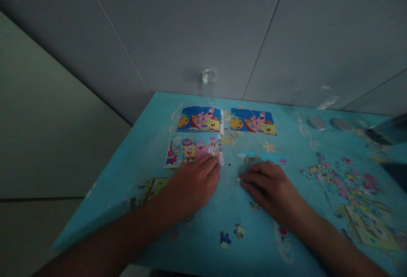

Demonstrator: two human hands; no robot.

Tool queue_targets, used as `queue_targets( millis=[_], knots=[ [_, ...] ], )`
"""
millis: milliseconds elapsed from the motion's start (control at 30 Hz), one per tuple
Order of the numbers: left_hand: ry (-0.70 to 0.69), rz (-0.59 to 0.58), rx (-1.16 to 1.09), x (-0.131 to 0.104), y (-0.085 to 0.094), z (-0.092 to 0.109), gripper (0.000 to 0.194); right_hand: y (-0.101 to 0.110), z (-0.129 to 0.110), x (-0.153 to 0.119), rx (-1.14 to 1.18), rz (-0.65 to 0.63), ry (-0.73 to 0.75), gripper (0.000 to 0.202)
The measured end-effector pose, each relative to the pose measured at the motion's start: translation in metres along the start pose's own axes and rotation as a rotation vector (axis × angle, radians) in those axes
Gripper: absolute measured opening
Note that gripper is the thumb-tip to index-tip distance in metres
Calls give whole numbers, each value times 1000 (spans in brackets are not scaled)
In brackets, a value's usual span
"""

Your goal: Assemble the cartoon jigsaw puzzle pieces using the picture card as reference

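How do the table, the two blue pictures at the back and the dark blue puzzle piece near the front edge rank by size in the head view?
1. Table
2. Left blue picture and right blue picture, too alike to rank
3. Dark blue puzzle piece

Found left hand (pixel 197 184) covering lower edge of picture card (pixel 187 148) toward five o'clock. Could not identify minute print on puzzle piece (pixel 237 180) at nine o'clock of right hand (pixel 270 184), nor confirm grip. Noted dark object (pixel 389 131) cut off at three o'clock and puzzle heap (pixel 341 179) at four o'clock too blurred to count.
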State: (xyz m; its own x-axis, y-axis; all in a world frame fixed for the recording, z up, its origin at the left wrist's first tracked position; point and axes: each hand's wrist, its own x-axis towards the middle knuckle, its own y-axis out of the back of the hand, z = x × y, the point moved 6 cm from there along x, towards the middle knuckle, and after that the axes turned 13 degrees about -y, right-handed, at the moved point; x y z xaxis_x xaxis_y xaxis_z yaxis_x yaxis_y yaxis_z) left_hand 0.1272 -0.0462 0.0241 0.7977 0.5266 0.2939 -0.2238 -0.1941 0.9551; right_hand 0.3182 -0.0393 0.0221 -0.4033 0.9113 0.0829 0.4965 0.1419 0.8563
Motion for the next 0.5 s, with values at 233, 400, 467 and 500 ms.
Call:
queue_targets(
  millis=[233,400,467,500],
  knots=[
    [5,-12,-10,0,1,-1,32,16,3,2,25,78,-15,22],
    [13,13,-20,1,5,-3,30,23,14,3,-5,139,-72,21],
    [11,19,-23,2,6,-3,29,24,15,3,-3,135,-81,21],
    [8,20,-27,2,6,-3,29,24,15,3,-4,131,-82,21]
  ],
)
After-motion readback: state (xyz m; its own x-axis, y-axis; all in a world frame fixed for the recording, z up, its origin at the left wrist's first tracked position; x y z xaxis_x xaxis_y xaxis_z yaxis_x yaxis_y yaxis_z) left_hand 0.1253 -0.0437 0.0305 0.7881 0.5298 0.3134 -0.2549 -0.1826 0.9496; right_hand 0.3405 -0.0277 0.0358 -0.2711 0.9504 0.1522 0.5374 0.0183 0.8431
